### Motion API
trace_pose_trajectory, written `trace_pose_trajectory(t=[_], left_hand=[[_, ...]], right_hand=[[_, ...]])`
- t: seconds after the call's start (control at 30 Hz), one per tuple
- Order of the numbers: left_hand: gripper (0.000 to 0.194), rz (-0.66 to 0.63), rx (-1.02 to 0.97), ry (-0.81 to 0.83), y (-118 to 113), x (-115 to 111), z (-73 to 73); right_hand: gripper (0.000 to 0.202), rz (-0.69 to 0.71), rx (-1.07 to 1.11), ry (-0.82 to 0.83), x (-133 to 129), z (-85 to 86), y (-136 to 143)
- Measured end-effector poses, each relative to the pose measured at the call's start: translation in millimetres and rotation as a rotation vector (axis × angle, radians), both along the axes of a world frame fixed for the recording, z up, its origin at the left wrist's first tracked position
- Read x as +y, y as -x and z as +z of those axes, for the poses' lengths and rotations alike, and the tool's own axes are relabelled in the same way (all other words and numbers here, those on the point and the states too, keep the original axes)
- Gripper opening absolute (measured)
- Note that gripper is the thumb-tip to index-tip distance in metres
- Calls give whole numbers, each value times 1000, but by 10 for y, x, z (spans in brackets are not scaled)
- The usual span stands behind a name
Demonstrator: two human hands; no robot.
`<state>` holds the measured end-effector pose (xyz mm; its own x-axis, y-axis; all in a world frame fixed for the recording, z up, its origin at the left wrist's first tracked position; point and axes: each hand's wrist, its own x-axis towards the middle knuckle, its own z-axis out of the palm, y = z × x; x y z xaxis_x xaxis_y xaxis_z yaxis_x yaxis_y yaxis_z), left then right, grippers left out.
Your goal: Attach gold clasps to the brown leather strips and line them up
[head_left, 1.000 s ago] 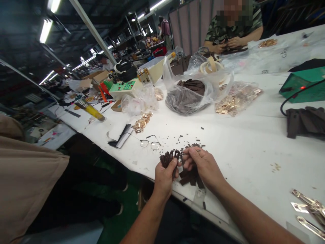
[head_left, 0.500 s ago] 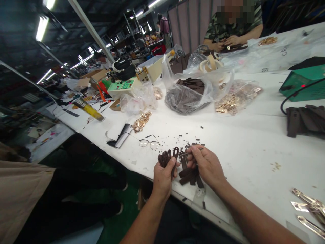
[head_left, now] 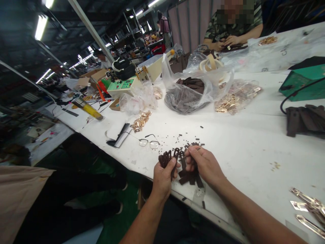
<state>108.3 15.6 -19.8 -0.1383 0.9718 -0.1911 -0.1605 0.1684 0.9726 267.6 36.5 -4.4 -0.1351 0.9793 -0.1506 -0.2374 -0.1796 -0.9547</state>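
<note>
Above the counter [head_left: 243, 145], left hand [head_left: 163, 178] closed around slotted brown strips [head_left: 166, 159], right hand [head_left: 204, 164] pinching a thin tool [head_left: 185, 156]

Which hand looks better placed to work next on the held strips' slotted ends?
Probably the right hand: it pinches what looks like a thin tool close to the dark strips that the left hand grips.

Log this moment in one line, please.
left hand: holding dark looped strips | right hand: pinching slim tool close to them | on table: eyeglasses, loose dark strips
</note>
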Motion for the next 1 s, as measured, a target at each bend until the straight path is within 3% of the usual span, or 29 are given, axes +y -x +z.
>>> trace_pose_trajectory(t=[0.27,0.57,0.77,0.93,1.0], left_hand=[[30,12,5,12,-24,8,10],[29,23,99,-22,-20,-5,-78],[38,34,170,-25,-46,-21,-74],[51,99,87,-32,-62,-32,-66],[39,107,84,-49,-58,-31,-71]], right_hand=[[41,-105,-154,-101,-60,46,-26],[30,-58,-436,-436,-105,30,41],[23,14,-528,-627,-84,-79,69],[24,66,-599,-750,-95,-130,96],[25,42,-562,-767,-108,-114,104]])
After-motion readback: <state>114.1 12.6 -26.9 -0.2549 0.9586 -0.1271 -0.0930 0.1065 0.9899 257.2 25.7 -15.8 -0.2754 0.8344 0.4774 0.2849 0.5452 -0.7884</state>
